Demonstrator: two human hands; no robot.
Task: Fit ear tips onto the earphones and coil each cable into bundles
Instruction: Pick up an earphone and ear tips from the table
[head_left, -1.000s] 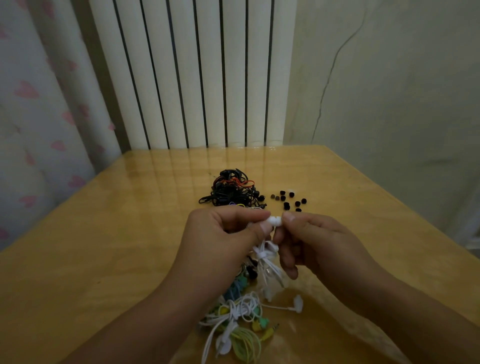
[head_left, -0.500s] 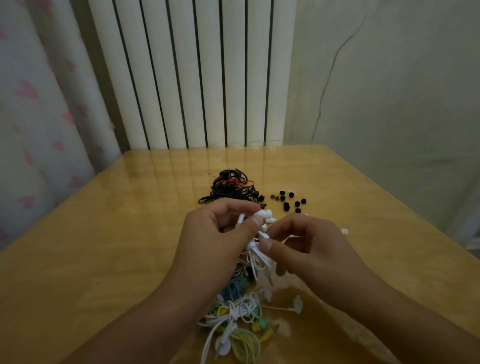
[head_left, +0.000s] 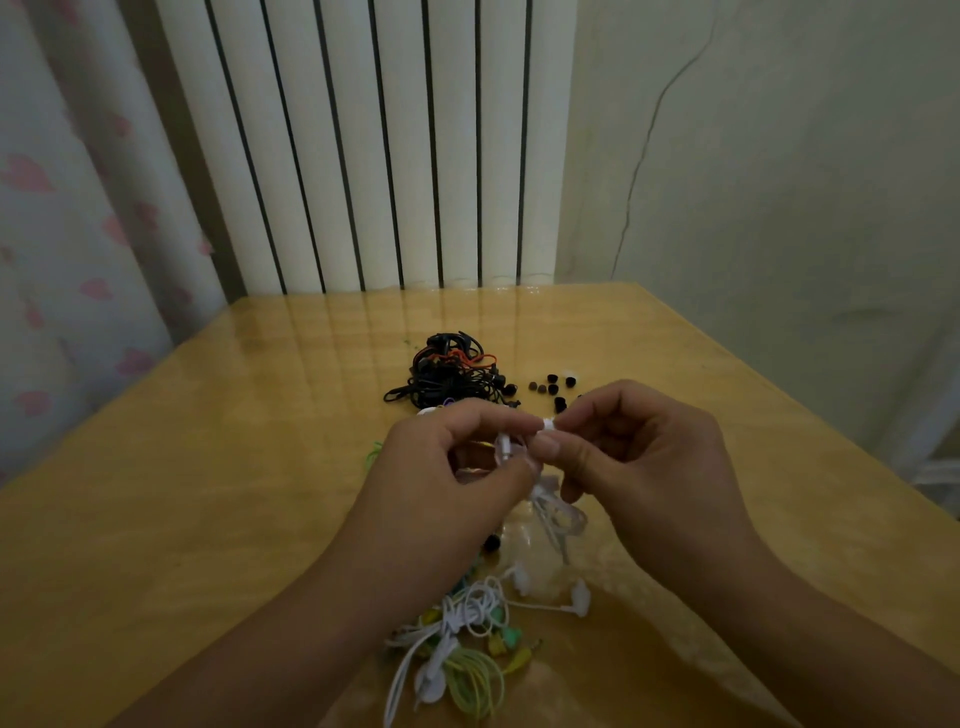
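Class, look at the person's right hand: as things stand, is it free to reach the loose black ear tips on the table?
Probably not yet. The right hand pinches a white ear tip; the loose black ear tips lie just beyond it, nothing between.

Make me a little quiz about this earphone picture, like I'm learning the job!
1. True or false: the right hand pinches a small white tip.
2. Which colour is the cable pile at the far side of the table? A) black B) pink C) blue
3. Fill in: the left hand holds a ____ earphone.

Key
1. True. The thumb and finger pinch it just above the left hand.
2. A. It is black with a little red, beside the loose black tips.
3. White. Its cable hangs down between the hands.
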